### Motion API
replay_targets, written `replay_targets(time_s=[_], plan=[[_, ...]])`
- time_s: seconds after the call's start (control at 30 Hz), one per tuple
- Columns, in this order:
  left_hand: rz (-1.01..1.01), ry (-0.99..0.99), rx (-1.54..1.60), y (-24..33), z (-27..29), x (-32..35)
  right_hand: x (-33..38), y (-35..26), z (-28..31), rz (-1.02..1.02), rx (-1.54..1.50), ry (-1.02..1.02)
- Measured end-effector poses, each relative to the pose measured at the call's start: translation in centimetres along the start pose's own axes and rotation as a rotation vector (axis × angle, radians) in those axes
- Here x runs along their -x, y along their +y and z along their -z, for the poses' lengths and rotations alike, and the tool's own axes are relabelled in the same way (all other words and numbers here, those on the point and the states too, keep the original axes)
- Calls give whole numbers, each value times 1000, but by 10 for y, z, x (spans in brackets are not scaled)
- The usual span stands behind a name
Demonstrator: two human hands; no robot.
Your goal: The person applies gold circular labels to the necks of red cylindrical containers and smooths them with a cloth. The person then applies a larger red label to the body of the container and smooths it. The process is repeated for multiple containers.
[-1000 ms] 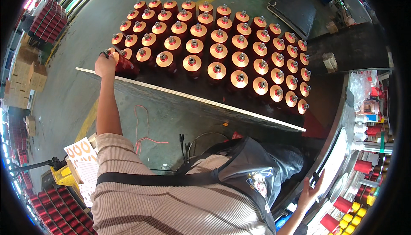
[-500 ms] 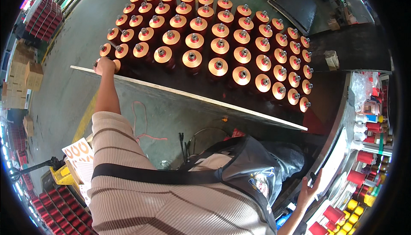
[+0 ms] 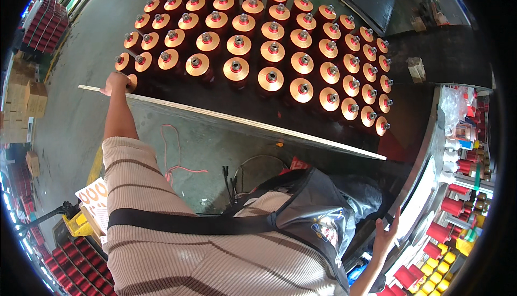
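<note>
At the near left corner of a dark board, my left hand (image 3: pixel 114 83) is closed at the top of a dark red spool, mostly hidden by the hand. Its orange disc (image 3: pixel 132 83) shows beside my fingers. Several rows of similar upright spools (image 3: pixel 236 68) fill the dark board (image 3: pixel 231 115), each with an orange ring-shaped top and a small clear or metallic neck in the middle. My right hand (image 3: pixel 384 239) is low at the right, thumb and fingers apart, beside the edge of a curved dark machine frame (image 3: pixel 412 188). Nothing shows in it.
Racks of red and yellow thread spools (image 3: pixel 439 234) line the right side. Cardboard boxes (image 3: pixel 36 99) stand at the left. Below them are a sheet of orange rings (image 3: pixel 92 193) and a yellow cart part (image 3: pixel 77 224). A pink cord (image 3: pixel 172 161) lies on the floor.
My left hand stays at the same corner spool. The view has shifted slightly, moving the board left and up. The fingers of my right hand have spread away from a small dark part.
</note>
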State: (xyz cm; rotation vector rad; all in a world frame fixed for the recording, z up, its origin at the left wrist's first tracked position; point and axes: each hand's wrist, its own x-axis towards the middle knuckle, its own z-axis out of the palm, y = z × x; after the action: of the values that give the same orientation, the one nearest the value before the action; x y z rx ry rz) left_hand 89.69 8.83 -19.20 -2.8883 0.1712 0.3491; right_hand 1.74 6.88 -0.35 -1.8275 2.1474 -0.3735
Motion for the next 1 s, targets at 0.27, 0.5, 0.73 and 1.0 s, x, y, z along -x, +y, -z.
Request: replay_targets(time_s=[0.27, 0.5, 0.73, 1.0], plan=[[-3, -7, 62, 4, 0, 7, 1, -9, 4, -64, 67, -23], [-65, 149, 50, 19, 13, 37, 10, 7, 1, -38, -10, 12], [-773, 454, 506, 108, 12, 66, 27, 21, 6, -39, -153, 116], [-1663, -157, 1301, 269, 100, 402, 93, -25, 34, -469, -400, 358]])
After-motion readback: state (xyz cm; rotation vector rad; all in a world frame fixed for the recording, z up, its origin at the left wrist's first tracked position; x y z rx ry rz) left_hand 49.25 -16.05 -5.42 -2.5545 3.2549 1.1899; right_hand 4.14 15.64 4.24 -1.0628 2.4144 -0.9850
